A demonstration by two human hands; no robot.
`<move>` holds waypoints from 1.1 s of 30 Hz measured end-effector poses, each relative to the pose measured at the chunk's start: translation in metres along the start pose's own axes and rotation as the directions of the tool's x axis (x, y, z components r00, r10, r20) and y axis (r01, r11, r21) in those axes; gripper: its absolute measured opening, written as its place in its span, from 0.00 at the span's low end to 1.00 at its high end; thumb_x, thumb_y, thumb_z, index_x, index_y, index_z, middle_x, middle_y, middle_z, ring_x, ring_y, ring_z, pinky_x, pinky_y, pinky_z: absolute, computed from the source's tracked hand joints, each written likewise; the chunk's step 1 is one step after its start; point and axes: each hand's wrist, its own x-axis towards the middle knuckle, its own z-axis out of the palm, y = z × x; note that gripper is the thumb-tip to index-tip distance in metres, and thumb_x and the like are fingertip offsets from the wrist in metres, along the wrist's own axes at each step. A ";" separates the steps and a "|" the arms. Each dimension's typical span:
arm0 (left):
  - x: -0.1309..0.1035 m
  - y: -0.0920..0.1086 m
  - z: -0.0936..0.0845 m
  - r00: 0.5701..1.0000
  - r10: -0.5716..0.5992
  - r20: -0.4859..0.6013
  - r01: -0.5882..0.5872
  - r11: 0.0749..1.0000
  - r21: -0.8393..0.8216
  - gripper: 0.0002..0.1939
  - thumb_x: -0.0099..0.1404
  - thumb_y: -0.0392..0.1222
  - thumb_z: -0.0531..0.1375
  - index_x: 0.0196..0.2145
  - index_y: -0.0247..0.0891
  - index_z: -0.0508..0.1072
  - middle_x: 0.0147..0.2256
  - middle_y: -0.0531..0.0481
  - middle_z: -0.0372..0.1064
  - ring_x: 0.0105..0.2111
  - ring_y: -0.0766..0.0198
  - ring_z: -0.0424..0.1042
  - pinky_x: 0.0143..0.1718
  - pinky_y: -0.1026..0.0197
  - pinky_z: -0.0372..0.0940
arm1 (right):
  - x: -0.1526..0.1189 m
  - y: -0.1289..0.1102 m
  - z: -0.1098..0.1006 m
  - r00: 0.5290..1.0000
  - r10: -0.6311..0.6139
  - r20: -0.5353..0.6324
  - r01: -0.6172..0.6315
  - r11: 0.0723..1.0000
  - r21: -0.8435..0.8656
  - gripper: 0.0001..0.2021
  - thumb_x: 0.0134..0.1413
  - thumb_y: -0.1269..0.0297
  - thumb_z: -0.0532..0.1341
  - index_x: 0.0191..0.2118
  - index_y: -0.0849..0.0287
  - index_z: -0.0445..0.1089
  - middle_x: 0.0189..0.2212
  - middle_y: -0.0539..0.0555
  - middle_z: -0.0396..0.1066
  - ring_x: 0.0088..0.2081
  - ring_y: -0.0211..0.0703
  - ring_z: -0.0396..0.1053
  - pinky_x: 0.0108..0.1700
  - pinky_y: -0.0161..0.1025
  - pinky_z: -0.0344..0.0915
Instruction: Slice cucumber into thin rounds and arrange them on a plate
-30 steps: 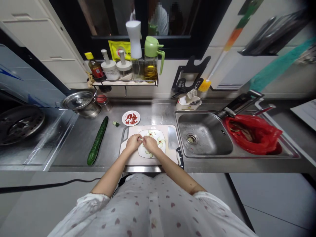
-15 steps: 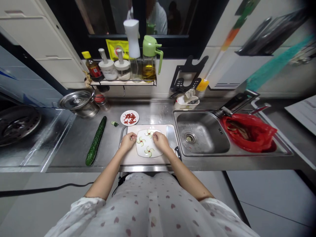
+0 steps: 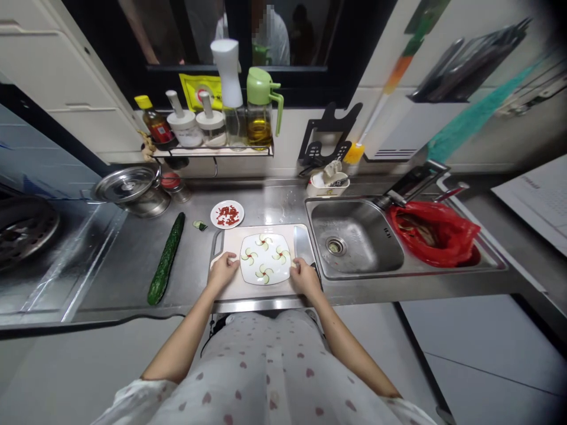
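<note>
On cutting board (image 3: 233, 239), squarish plate (image 3: 264, 257) lay between left hand (image 3: 224, 270) and right hand (image 3: 305, 276), about equally near; both half-curled, grip unclear.

Glare whitened the steel countertop (image 3: 275, 200) near its back edge; the window (image 3: 310, 44) was dark, and wide-angle distortion softened the view's sides.

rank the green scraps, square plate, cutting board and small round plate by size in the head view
Largest to smallest, as they look there:
1. Cutting board
2. Square plate
3. Small round plate
4. Green scraps
</note>
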 end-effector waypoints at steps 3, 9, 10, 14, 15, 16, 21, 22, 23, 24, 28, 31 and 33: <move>-0.005 0.004 0.005 0.997 -0.030 0.065 0.031 0.999 -0.016 0.15 0.58 0.47 0.58 0.41 0.40 0.71 0.27 0.53 0.71 0.29 0.64 0.70 0.31 0.65 0.57 | 0.000 0.001 0.008 0.999 0.008 0.031 -0.009 0.999 0.042 0.16 0.54 0.67 0.55 0.48 0.62 0.68 0.28 0.51 0.71 0.31 0.40 0.66 0.33 0.33 0.52; -0.010 0.007 0.015 0.991 -0.033 0.128 0.044 0.996 -0.082 0.13 0.57 0.43 0.58 0.40 0.38 0.70 0.25 0.54 0.71 0.27 0.65 0.70 0.30 0.65 0.58 | 0.006 0.008 0.024 1.000 -0.004 0.015 0.003 0.996 0.092 0.14 0.52 0.69 0.55 0.45 0.62 0.67 0.26 0.51 0.70 0.31 0.41 0.65 0.33 0.33 0.53; -0.011 0.006 0.016 0.991 -0.034 0.131 0.046 0.995 -0.094 0.14 0.56 0.43 0.58 0.41 0.38 0.70 0.25 0.54 0.71 0.27 0.65 0.70 0.30 0.65 0.58 | 0.006 0.008 0.025 1.000 -0.002 0.013 0.000 0.995 0.103 0.14 0.51 0.69 0.54 0.45 0.62 0.67 0.26 0.50 0.70 0.31 0.41 0.65 0.33 0.33 0.54; -0.011 0.002 0.022 0.988 -0.042 0.147 0.064 0.987 -0.144 0.16 0.54 0.39 0.59 0.43 0.38 0.67 0.24 0.56 0.69 0.25 0.67 0.69 0.29 0.66 0.59 | 0.006 0.006 0.027 1.000 0.012 0.019 -0.015 0.986 0.164 0.14 0.50 0.70 0.53 0.44 0.62 0.65 0.24 0.49 0.68 0.29 0.40 0.64 0.32 0.32 0.54; -0.012 0.001 0.024 0.988 -0.045 0.150 0.069 0.985 -0.157 0.17 0.54 0.38 0.59 0.43 0.38 0.66 0.23 0.57 0.68 0.25 0.68 0.69 0.29 0.67 0.59 | 0.006 0.006 0.027 1.000 0.016 0.020 -0.020 0.983 0.183 0.14 0.50 0.70 0.53 0.44 0.61 0.65 0.24 0.48 0.67 0.28 0.40 0.64 0.31 0.32 0.54; -0.012 0.001 0.026 0.987 -0.049 0.151 0.075 0.982 -0.173 0.18 0.53 0.37 0.59 0.43 0.38 0.66 0.23 0.58 0.67 0.24 0.68 0.68 0.29 0.67 0.59 | 0.006 0.006 0.027 1.000 0.019 0.021 -0.023 0.979 0.203 0.14 0.49 0.70 0.53 0.43 0.61 0.65 0.23 0.48 0.67 0.28 0.40 0.64 0.31 0.32 0.54; -0.016 0.004 0.028 0.979 -0.060 0.195 0.135 0.905 -0.402 0.19 0.52 0.40 0.59 0.42 0.39 0.62 0.19 0.62 0.60 0.19 0.70 0.63 0.25 0.68 0.58 | 0.008 0.009 0.030 1.000 0.010 -0.014 -0.006 0.954 0.301 0.12 0.46 0.69 0.52 0.39 0.60 0.64 0.20 0.46 0.64 0.26 0.39 0.63 0.31 0.32 0.56; -0.017 0.005 0.027 0.976 -0.052 0.210 0.148 0.870 -0.470 0.19 0.51 0.41 0.59 0.42 0.39 0.61 0.18 0.63 0.58 0.18 0.71 0.62 0.24 0.68 0.58 | 0.008 0.010 0.030 1.000 0.007 -0.018 -0.001 0.945 0.327 0.12 0.46 0.68 0.52 0.39 0.59 0.64 0.20 0.45 0.63 0.26 0.39 0.63 0.31 0.32 0.57; -0.019 0.007 0.025 0.974 -0.041 0.224 0.157 0.832 -0.532 0.20 0.51 0.42 0.59 0.42 0.39 0.60 0.18 0.63 0.57 0.18 0.71 0.61 0.24 0.68 0.58 | 0.008 0.010 0.029 1.000 0.005 -0.020 0.002 0.935 0.354 0.11 0.46 0.68 0.52 0.38 0.59 0.64 0.19 0.45 0.62 0.25 0.40 0.63 0.31 0.33 0.57; -0.020 0.009 0.022 0.972 -0.024 0.234 0.161 0.793 -0.587 0.21 0.51 0.42 0.60 0.42 0.40 0.60 0.18 0.64 0.57 0.18 0.72 0.61 0.24 0.68 0.59 | 0.008 0.010 0.027 1.000 0.001 -0.019 0.007 0.925 0.380 0.11 0.46 0.67 0.53 0.38 0.58 0.64 0.18 0.44 0.61 0.25 0.40 0.63 0.30 0.33 0.57; -0.028 0.017 0.007 0.963 0.056 0.265 0.154 0.690 -0.707 0.25 0.50 0.45 0.62 0.44 0.40 0.58 0.21 0.62 0.62 0.22 0.71 0.66 0.29 0.67 0.64 | 0.007 0.007 0.017 1.000 -0.014 -0.017 0.021 0.876 0.482 0.11 0.45 0.64 0.54 0.38 0.57 0.62 0.17 0.42 0.59 0.22 0.38 0.62 0.28 0.33 0.58; -0.034 0.021 -0.001 0.962 0.073 0.263 0.152 0.659 -0.736 0.27 0.50 0.47 0.63 0.46 0.41 0.58 0.24 0.58 0.66 0.25 0.69 0.69 0.31 0.65 0.65 | 0.004 0.002 0.010 1.000 -0.004 0.013 -0.004 0.803 0.596 0.14 0.46 0.62 0.55 0.41 0.57 0.61 0.17 0.42 0.60 0.20 0.37 0.61 0.24 0.33 0.59; -0.037 0.024 -0.003 0.962 0.079 0.263 0.154 0.639 -0.754 0.29 0.50 0.48 0.63 0.47 0.41 0.57 0.26 0.56 0.69 0.26 0.68 0.70 0.32 0.65 0.66 | 0.001 -0.001 0.008 0.999 0.010 0.053 -0.044 0.724 0.688 0.16 0.47 0.59 0.56 0.44 0.56 0.60 0.19 0.43 0.63 0.19 0.37 0.61 0.22 0.33 0.60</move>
